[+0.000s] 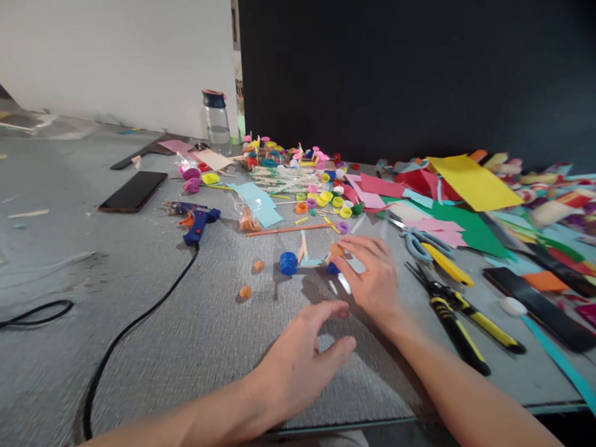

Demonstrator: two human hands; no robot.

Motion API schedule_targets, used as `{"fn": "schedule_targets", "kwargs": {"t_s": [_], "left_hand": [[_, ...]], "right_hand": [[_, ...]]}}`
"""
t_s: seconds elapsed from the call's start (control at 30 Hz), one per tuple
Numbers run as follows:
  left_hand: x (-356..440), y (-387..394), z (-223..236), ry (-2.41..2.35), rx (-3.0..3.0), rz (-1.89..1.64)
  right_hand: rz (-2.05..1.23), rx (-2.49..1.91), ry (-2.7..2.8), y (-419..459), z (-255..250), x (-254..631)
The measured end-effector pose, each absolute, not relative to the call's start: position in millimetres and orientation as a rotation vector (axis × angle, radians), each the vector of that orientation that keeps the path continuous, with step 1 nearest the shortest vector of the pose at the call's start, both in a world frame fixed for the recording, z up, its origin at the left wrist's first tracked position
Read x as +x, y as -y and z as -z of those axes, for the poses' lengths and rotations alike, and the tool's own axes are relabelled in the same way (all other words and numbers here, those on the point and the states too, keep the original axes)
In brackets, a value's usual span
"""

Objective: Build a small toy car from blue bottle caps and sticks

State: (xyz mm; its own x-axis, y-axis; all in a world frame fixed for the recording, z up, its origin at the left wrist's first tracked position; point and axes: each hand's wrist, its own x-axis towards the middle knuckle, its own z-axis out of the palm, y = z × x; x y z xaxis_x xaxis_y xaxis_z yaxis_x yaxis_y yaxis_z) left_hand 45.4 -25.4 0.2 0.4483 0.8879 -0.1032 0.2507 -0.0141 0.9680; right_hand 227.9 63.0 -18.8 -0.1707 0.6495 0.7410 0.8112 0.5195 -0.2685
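Observation:
My right hand pinches a small orange-brown lump between thumb and fingertips, close to the right end of a little craft frame. That frame has a light-blue strip along its base, thin upright sticks and a blue bottle cap at its left end. A second blue cap is partly covered by my right fingers. Nearer the table's front edge, my left hand hovers empty, thumb and fingers apart. Two more orange lumps lie left of the frame.
A blue glue gun with a black cord rests at left, near a phone. Pliers, scissors and a yellow cutter lie at right. Colored paper, caps and sticks crowd the back, beside a water bottle.

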Motion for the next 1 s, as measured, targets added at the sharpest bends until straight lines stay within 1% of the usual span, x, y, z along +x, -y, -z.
{"fn": "schedule_targets", "kwargs": {"t_s": [1.0], "left_hand": [[46.9,26.5,-1.9,-1.031,1.589,-0.709]], "right_hand": [[0.289,-1.212,1.982,-64.7,12.9,230.1]]}}
